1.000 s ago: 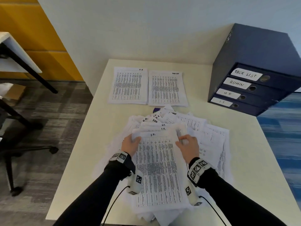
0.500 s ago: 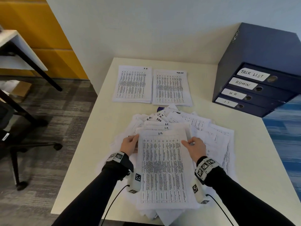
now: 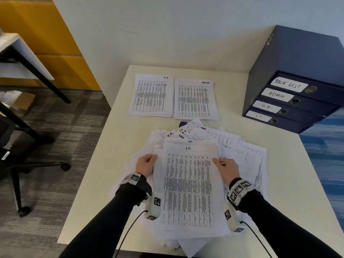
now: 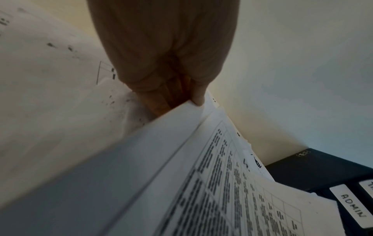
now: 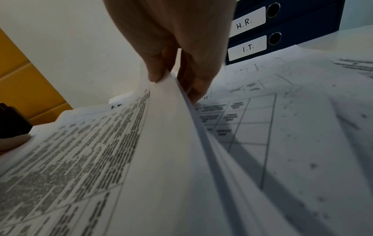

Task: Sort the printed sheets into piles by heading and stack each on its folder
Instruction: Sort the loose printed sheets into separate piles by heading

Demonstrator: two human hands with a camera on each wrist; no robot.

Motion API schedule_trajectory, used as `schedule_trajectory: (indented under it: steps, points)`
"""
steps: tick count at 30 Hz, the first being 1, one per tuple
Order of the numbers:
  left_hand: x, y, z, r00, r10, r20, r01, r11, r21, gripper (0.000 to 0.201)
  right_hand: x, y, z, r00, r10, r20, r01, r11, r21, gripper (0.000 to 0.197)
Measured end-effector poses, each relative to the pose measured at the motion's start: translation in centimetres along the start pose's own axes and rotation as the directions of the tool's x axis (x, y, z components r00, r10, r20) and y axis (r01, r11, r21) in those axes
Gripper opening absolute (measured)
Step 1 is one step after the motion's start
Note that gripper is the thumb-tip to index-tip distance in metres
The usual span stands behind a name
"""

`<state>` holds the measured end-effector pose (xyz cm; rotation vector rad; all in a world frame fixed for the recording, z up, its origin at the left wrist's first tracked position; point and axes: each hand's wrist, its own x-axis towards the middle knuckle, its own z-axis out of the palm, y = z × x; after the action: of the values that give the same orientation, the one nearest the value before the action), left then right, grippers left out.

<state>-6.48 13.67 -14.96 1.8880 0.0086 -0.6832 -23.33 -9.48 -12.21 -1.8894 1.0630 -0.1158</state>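
A bundle of sheets headed I.T. is lifted off a loose heap of printed sheets in the middle of the table. My left hand pinches the bundle's left edge, thumb on top and fingers beneath. My right hand pinches its right edge the same way. At the back lie two neat piles, one headed H R and one headed TASK LIST. Four dark blue folders are stacked at the right, labelled TASK LIST, ADMIN, H R and I T.
The white table ends near my body and drops off at the left to grey carpet. An office chair base and another desk stand at the left. A wall runs behind the table.
Both hands have squared the I.T. sheets into one bundle and raised it off the heap. The right hand shifted from the sheet's top to its right edge.
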Motion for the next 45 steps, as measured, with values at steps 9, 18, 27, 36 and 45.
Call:
schedule_trajectory:
  steps: [9, 18, 27, 36, 45]
  points:
    - [0.1, 0.7, -0.9, 0.978, 0.086, -0.191, -0.055, 0.985, 0.163, 0.019, 0.8, 2.0, -1.2, 0.970, 0.039, 0.240, -0.039, 0.999, -0.004, 0.037]
    - [0.3, 0.3, 0.6, 0.990, 0.097, -0.100, -0.085, 0.990, 0.116, 0.028, 0.0, 1.3, -0.2, 0.993, 0.029, 0.117, -0.031, 0.999, 0.010, 0.035]
    - [0.0, 1.3, 0.3, 0.995, 0.075, -0.060, -0.088, 0.964, -0.253, 0.020, 0.8, 1.0, 0.7, 0.987, 0.149, 0.060, -0.153, 0.986, 0.073, 0.031]
    - [0.4, 1.7, 0.4, 0.957, 0.055, -0.285, -0.105, 0.981, -0.162, 0.005, 0.8, 1.7, -0.2, 0.987, 0.091, 0.129, -0.110, 0.983, 0.144, 0.028]
    - [0.0, 1.5, 0.3, 0.965, 0.253, -0.076, -0.241, 0.960, 0.143, 0.012, 0.2, 2.0, -1.9, 0.964, 0.051, 0.260, -0.150, 0.914, 0.378, 0.017]
